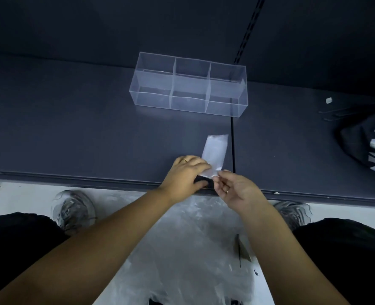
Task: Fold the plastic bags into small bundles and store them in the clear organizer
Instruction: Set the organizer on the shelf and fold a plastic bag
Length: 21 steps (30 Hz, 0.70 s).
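Hands close together at the near bench (72,128) edge: left hand (185,171) holds the folded plastic bag (216,150), right hand (232,189) pinches its near end. It looks thin, light and slippery, so grip the fold.

We seem to be in a shop, crouched at a low display unit. The dark shelf (72,128) is a long flat metal board with a raised rail (72,176) along its front edge, and a narrow seam (232,139) divides it from the next board. Behind it rises a plain dark back panel (116,29), and a slotted upright strip (249,25) of the kind that carries shelf brackets runs up it. Below the shelf we see pale floor tiles (17,194).
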Each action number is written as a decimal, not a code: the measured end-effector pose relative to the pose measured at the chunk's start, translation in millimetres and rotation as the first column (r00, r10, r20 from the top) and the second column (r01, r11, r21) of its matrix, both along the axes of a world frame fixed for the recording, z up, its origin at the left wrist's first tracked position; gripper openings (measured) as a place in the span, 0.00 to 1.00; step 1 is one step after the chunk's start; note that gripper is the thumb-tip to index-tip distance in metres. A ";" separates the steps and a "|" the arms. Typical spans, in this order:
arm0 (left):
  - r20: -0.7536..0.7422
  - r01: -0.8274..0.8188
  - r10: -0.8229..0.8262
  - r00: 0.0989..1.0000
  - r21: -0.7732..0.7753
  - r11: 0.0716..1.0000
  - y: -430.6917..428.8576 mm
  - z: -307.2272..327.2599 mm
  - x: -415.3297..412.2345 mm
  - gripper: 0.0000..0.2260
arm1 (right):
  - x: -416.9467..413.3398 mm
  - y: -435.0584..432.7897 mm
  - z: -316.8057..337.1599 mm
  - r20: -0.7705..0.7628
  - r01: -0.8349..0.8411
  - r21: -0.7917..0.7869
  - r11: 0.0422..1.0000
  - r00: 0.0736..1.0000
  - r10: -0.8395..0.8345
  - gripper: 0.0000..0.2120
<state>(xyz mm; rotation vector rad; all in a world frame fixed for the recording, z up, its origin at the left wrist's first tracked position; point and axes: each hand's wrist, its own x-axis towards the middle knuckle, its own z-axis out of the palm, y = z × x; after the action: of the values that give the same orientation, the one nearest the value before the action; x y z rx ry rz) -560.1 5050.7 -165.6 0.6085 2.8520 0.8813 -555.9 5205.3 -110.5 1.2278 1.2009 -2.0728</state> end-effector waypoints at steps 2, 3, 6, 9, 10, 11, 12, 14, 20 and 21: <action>-0.058 -0.025 0.025 0.998 0.010 1.000 4.6 0.7 0.0 0.15 | -2.2 4.6 -0.1 -0.002 -0.070 0.144 0.987 0.997 0.071 0.06; -0.074 -0.042 0.042 0.996 0.011 0.999 6.4 1.2 0.2 0.14 | -3.7 7.6 -0.3 -0.036 -0.123 0.279 0.952 0.990 0.139 0.04; -0.126 -0.093 0.093 0.988 0.003 0.996 11.2 0.9 2.4 0.13 | -3.4 21.3 -4.1 -0.141 -0.234 0.825 0.515 0.797 0.588 0.17; -0.142 -0.117 0.117 0.983 0.005 0.993 13.9 0.4 6.5 0.13 | 2.1 23.2 -12.8 0.013 -0.234 0.969 0.083 0.382 0.924 0.32; -0.145 -0.127 0.127 0.981 0.009 0.992 14.4 -0.1 8.0 0.13 | 5.0 21.1 -18.2 0.078 -0.260 0.966 -0.003 0.279 0.957 0.35; -0.146 -0.140 0.142 0.979 0.019 0.990 14.9 -0.7 10.1 0.14 | 7.5 18.6 -24.0 0.111 -0.270 0.962 -0.051 0.212 0.971 0.36; -0.145 -0.154 0.157 0.977 0.031 0.988 15.2 -1.4 11.8 0.14 | 9.4 16.5 -29.8 0.115 -0.254 0.965 -0.065 0.185 0.976 0.35; -0.144 -0.169 0.174 0.974 0.046 0.985 15.8 -2.7 14.6 0.16 | 11.6 15.0 -38.5 0.102 -0.175 0.982 -0.066 0.205 0.973 0.30; -0.040 -0.225 0.229 0.973 0.089 0.970 14.3 -4.2 14.4 0.26 | 14.5 12.2 -48.3 -0.003 -0.032 0.999 0.011 0.220 0.976 0.18; -0.028 -0.215 0.218 0.975 0.086 0.973 13.5 -3.6 12.8 0.27 | 14.5 12.4 -48.4 0.003 -0.035 0.999 0.006 0.235 0.972 0.19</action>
<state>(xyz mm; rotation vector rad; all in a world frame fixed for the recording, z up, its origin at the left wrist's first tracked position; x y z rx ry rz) -547.3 5064.1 -169.1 0.3271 2.9699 1.0339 -541.4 5217.7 -159.0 -0.4393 2.9255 -0.8553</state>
